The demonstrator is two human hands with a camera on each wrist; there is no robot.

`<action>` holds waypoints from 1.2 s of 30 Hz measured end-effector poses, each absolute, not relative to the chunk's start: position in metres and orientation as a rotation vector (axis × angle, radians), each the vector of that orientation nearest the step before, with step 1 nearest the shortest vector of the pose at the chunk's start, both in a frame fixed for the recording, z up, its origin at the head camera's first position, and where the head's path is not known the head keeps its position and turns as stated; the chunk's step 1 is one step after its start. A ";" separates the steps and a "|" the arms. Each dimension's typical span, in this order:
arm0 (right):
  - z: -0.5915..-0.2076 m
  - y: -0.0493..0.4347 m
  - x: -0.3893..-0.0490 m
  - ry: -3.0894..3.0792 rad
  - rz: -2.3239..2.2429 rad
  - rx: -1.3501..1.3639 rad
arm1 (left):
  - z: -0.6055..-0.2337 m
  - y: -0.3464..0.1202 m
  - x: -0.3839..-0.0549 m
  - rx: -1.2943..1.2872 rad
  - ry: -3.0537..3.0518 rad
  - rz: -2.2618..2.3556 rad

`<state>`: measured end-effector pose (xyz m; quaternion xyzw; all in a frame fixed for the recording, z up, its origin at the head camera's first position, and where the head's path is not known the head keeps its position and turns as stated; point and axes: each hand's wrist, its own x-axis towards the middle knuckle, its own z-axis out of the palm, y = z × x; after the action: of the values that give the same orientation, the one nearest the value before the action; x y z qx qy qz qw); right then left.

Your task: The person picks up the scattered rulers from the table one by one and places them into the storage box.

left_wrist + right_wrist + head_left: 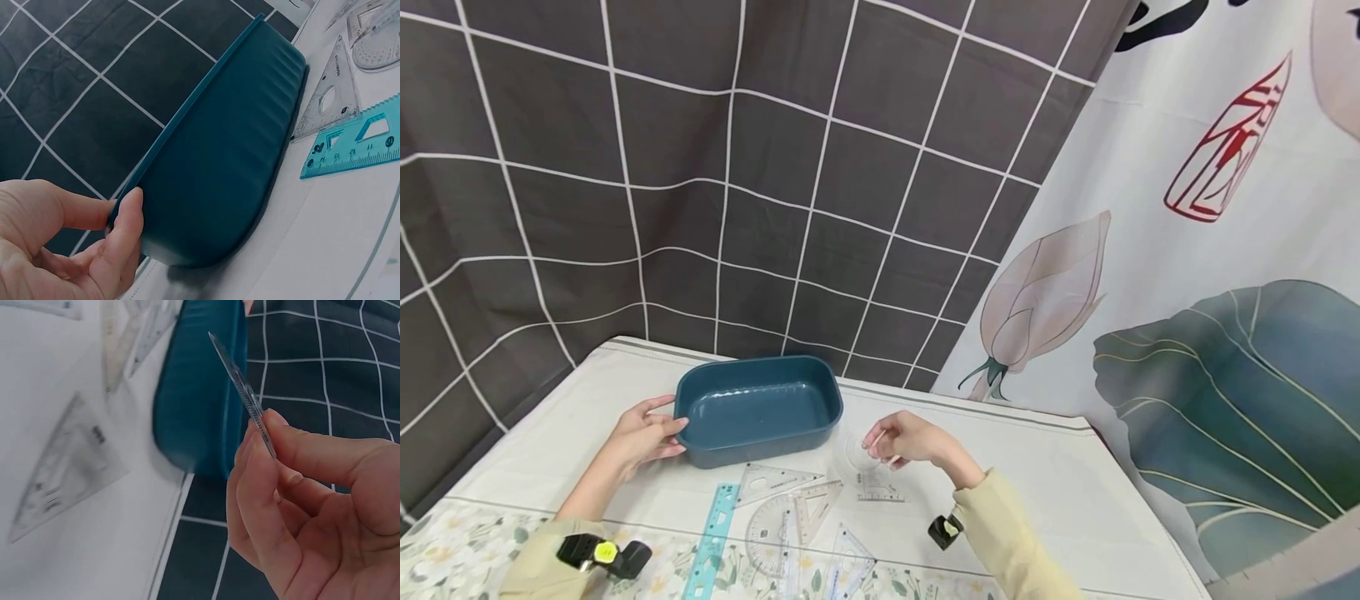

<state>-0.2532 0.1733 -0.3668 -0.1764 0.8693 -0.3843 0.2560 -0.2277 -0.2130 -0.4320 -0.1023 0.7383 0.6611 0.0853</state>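
Note:
My left hand pinches the left end rim of a dark blue rectangular basin, which stands on the white cloth. In the left wrist view the thumb and fingers close over the basin's rim. My right hand is raised near the basin's right end, pinching a thin clear protractor between thumb and fingers. The right wrist view shows the protractor nearly edge-on, its full outline hidden. Below that hand, a clear set square lies on the cloth.
In front of the basin lie a turquoise ruler, a round clear protractor and several clear set squares, one close to the basin. A dark checked curtain hangs behind the table, with a printed white curtain at the right.

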 end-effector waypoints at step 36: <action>-0.394 0.061 -0.323 2.428 -1.289 -0.369 | -0.435 -0.214 -0.231 -0.374 2.134 2.014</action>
<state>-0.3228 0.0613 -0.3937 -0.1310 0.8606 -0.4568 0.1830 -0.2305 -0.2138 -0.4349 -0.1260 0.7182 0.6781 0.0916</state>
